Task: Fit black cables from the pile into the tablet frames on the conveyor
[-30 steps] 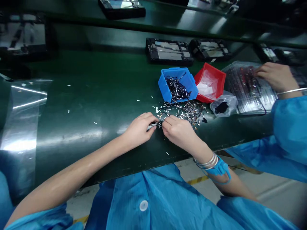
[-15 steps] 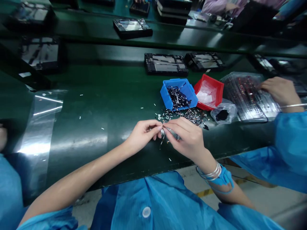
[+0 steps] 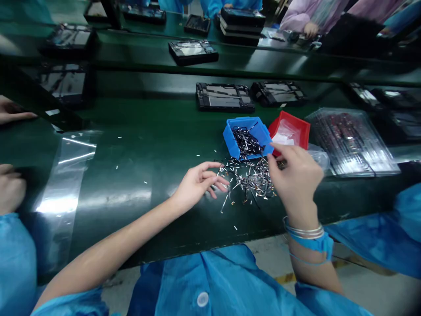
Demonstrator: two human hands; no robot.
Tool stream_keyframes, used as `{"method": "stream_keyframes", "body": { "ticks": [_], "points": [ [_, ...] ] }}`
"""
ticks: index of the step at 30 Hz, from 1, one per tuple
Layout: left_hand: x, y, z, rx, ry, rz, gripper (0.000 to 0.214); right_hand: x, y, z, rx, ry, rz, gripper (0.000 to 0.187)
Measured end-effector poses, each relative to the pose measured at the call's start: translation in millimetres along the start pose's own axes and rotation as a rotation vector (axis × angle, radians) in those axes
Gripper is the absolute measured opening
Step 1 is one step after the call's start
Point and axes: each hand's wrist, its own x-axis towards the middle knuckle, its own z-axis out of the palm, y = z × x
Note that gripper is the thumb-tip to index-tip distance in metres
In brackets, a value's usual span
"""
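Head camera, looking down: two bare hands that met at the fingertips half a second ago are now apart. The left hand (image 3: 194, 186) has stayed low over the green desk (image 3: 164, 149), fingers loosely curled, thumb and index slightly parted; a slender sliver (image 3: 218, 172) seems to sit between them, too small to be certain. The right hand (image 3: 297, 175) has moved rightward, its thumb and index parted beside the near right corner of a blue bin (image 3: 231, 139); whether they hold anything, I cannot tell. Each hand now appears to work alone.

Between both sets of fingers lies a loose pile of thin strips (image 3: 258, 177). Dark strips (image 3: 246, 139) sit in the blue bin, beyond the pile. Close behind the right fingers stands a red bin (image 3: 304, 136), with clear trays (image 3: 355, 140) farther right, so that side is tight. Bodyward of both hands runs the desk's front edge. Widest room lies left of the left fingers, past scattered white bits (image 3: 145, 182), toward a clear plastic sheet (image 3: 66, 175).
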Motion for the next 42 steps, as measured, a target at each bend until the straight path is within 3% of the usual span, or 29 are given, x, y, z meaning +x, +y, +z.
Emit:
{"method": "stream_keyframes", "body": {
  "ticks": [4,7,12,15,17,20,21,23,26,29,32,33,35,38,40,42],
  "points": [
    [-2.8,2.5,0.4,0.039,-0.006,0.057,0.042,-9.4,-32.6,5.3,0.341,-0.123,-0.207,0.011],
    [-7.1,3.5,2.1,0.187,-0.007,0.142,0.048,-15.0,-52.7,10.4,0.402,-0.178,-0.269,0.011],
    [-10.4,2.6,3.5,0.416,-0.025,0.232,0.050,-15.0,-57.9,11.7,0.389,-0.166,-0.311,0.011],
    [-9.7,2.1,3.3,0.368,-0.026,0.183,0.051,-9.3,-42.2,9.6,0.349,-0.129,-0.314,0.011],
    [-9.0,2.6,3.1,0.283,-0.034,0.134,0.054,-3.7,-15.8,9.5,0.260,-0.019,-0.232,0.012],
    [-8.0,5.3,2.2,0.188,-0.032,0.105,0.058,4.1,33.6,11.9,-0.041,0.158,0.083,0.011],
    [-7.7,6.5,1.8,0.166,-0.032,0.105,0.058,5.6,45.2,12.7,-0.123,0.143,0.150,0.013],
    [-7.0,8.9,1.0,0.116,-0.042,0.099,0.060,6.4,51.6,13.5,-0.159,0.103,0.110,0.014],
    [-7.4,10.9,1.3,0.034,-0.072,0.073,0.062,1.9,21.7,13.9,0.073,0.033,-0.141,0.027],
    [-10.9,11.4,3.2,-0.026,-0.119,0.039,0.063,-3.9,-17.8,18.2,0.242,-0.085,-0.379,0.021],
    [-11.7,15.0,-0.9,0.013,-0.166,-0.009,0.062,-5.9,-32.0,24.9,0.357,-0.061,-0.390,0.014],
    [-8.5,17.9,-5.7,0.071,-0.146,-0.002,0.059,-5.8,-31.1,26.4,0.384,-0.048,-0.358,0.015],
    [6.8,27.0,-22.1,0.263,0.020,0.095,0.053,-5.2,-25.2,27.2,0.431,-0.017,-0.268,0.017],
    [55.0,47.6,-60.0,0.585,0.483,0.304,0.046,-5.1,-15.4,24.4,0.480,0.047,-0.151,0.024],
    [98.8,63.4,-86.3,0.686,0.725,0.249,0.051,-6.2,-11.3,22.1,0.484,0.077,-0.118,0.028],
    [142.6,77.5,-107.2,0.697,0.839,0.091,0.052,-7.7,-9.3,20.9,0.488,0.078,-0.109,0.031]
  ]
}}
